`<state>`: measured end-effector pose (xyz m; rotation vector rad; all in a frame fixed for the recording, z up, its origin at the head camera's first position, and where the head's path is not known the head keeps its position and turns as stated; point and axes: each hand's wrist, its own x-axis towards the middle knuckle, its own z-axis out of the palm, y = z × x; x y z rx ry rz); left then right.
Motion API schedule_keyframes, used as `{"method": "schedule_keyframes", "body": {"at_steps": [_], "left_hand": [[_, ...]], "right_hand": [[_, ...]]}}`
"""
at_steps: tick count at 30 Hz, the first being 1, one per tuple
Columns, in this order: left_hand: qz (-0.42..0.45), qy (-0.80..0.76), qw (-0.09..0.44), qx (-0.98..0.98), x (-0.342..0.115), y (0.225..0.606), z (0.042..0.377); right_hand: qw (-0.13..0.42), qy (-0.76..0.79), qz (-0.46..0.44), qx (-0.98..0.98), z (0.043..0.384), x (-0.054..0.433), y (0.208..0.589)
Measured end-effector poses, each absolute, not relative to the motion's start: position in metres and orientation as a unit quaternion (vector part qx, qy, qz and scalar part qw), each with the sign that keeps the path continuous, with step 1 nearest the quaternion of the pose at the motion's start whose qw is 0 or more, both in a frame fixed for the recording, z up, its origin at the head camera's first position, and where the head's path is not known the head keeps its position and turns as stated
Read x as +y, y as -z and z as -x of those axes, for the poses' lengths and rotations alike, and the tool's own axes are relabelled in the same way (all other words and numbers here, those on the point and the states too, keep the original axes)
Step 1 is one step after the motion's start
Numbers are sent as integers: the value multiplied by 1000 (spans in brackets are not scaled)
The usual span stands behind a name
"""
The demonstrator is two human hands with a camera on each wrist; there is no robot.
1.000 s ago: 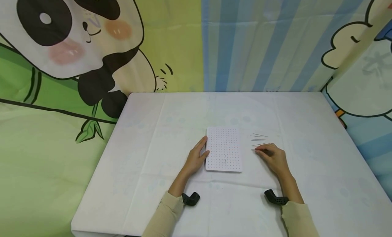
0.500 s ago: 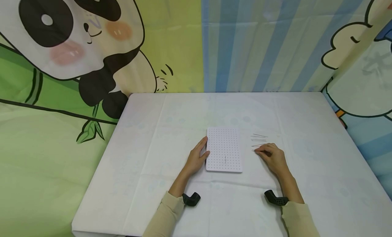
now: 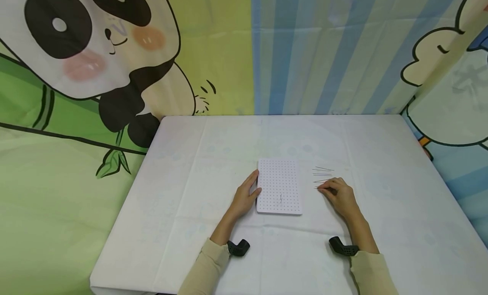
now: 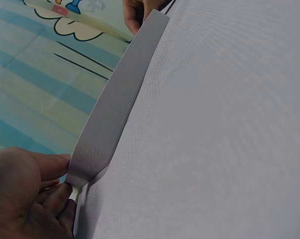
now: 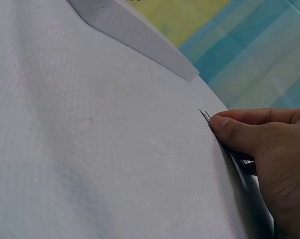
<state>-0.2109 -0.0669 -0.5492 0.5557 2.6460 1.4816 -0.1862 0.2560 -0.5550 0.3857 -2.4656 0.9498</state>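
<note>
A white pegboard (image 3: 280, 176) with rows of small holes lies on the table. My left hand (image 3: 241, 199) holds its left edge, thumb on the rim and the other fingers along the side. Two thin dark pins (image 4: 84, 56) stand up from the board in the left wrist view. To the right of the board, several needle-like pins (image 3: 322, 173) lie in a loose column on the cloth. My right hand (image 3: 340, 197) pinches the nearest pin (image 3: 316, 187) between thumb and index finger. In the right wrist view several pin tips poke out beyond the fingertips (image 5: 220, 122), and the rest of them is hidden.
A white cloth (image 3: 213, 261) with faint creases covers the table. Behind and beside it hang printed curtains (image 3: 213, 40) with a panda and stripes. A black wrist camera (image 3: 238, 248) sits on the left wrist, and another camera (image 3: 343, 246) on the right.
The right fingertips stay at the nearest pin, with only a very slight shift there. The left hand and the board keep their places; the whole view drifts slightly.
</note>
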Motion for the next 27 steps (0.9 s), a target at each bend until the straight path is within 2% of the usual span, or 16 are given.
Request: {"method": "schedule_keyframes", "body": {"at_steps": [16, 27], "left_hand": [[-184, -483, 29, 855, -67, 549, 210], [-174, -483, 37, 858, -67, 550, 211]], "right_hand": [[221, -342, -139, -903, 184, 253, 555], [254, -420, -161, -856, 182, 230, 539]]}}
